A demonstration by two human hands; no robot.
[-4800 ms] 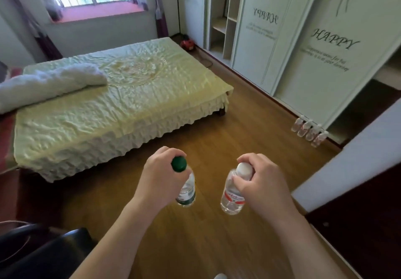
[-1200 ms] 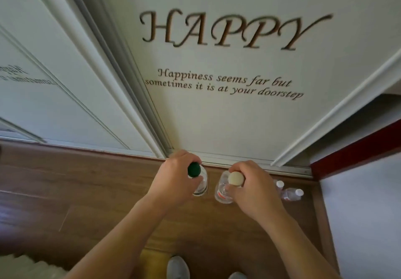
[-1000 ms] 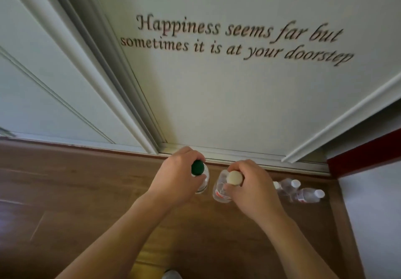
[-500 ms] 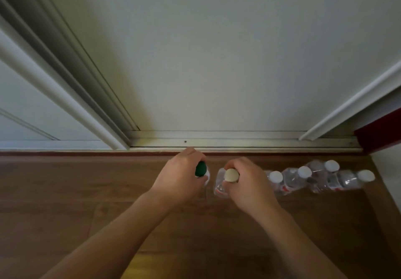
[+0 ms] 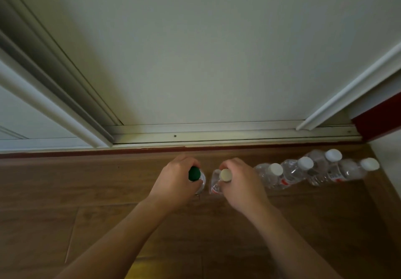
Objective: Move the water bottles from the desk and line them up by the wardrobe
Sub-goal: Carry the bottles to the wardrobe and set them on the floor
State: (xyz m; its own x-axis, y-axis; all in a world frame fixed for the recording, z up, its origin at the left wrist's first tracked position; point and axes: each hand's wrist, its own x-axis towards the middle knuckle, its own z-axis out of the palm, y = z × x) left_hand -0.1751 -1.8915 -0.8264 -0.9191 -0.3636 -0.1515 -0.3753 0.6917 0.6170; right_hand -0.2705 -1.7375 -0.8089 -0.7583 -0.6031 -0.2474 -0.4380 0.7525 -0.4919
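My left hand (image 5: 173,181) grips a clear bottle with a green cap (image 5: 194,173) by its neck, low over the wooden floor. Just to its right, my right hand (image 5: 243,183) grips a clear bottle with a white cap (image 5: 225,175) the same way. Whether either bottle touches the floor, I cannot tell. To the right stands a row of several white-capped water bottles (image 5: 303,171) along the foot of the white wardrobe door (image 5: 206,51). My right hand hides the left end of that row.
The wardrobe's metal sliding track (image 5: 217,134) runs across just beyond the bottles. A second door panel (image 5: 26,105) stands at the left. A white wall (image 5: 390,150) with a dark red strip closes the right end. Wooden floor (image 5: 65,192) stretches left of my hands.
I walked from the bed area to the wardrobe carrying both bottles and bent down. Over the last second my hands lowered the bottles beside the row, and more of the row came into view.
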